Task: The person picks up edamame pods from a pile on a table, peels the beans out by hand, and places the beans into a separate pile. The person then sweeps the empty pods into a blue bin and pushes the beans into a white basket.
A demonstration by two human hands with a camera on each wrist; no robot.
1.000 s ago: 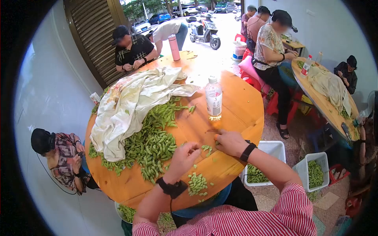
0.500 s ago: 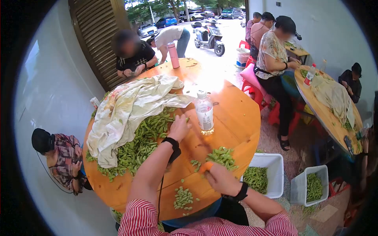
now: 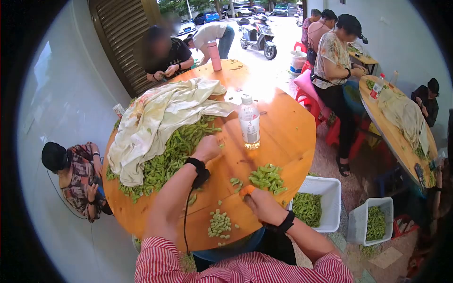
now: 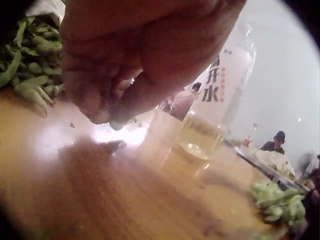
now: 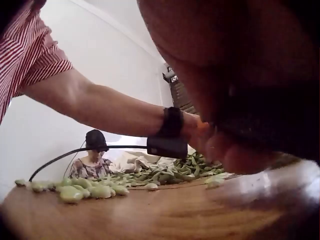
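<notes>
Beside the heap of green bean pods (image 3: 177,153) is my left hand (image 3: 207,148), thumb and fingertips drawn together. Close over the wooden table, those fingers (image 4: 102,95) pinch a small pale-green tip that looks like a bean pod, mostly hidden. My right hand (image 3: 265,206) is low over the near side, fingers curled, with an orange cover (image 3: 246,190) on one digit; I cannot tell whether it holds anything. Just beyond it lies a smaller pile of pods (image 3: 267,178), with a few pods (image 3: 236,183) near its fingertips. Shelled beans (image 3: 219,223) lie towards the table's near edge.
A bottle (image 3: 249,123) stands past my hands. Cloth (image 3: 158,125) covers part of the heap. A pink flask (image 3: 213,55) is at the far edge. White crates (image 3: 334,200) of pods sit on the floor at right. Other people (image 3: 172,54) work around the tables.
My left hand has swung from mid-table to the heap, then drawn slightly nearer. My right hand has come back towards me, uncovering the smaller pod pile. The head view has shifted a little.
</notes>
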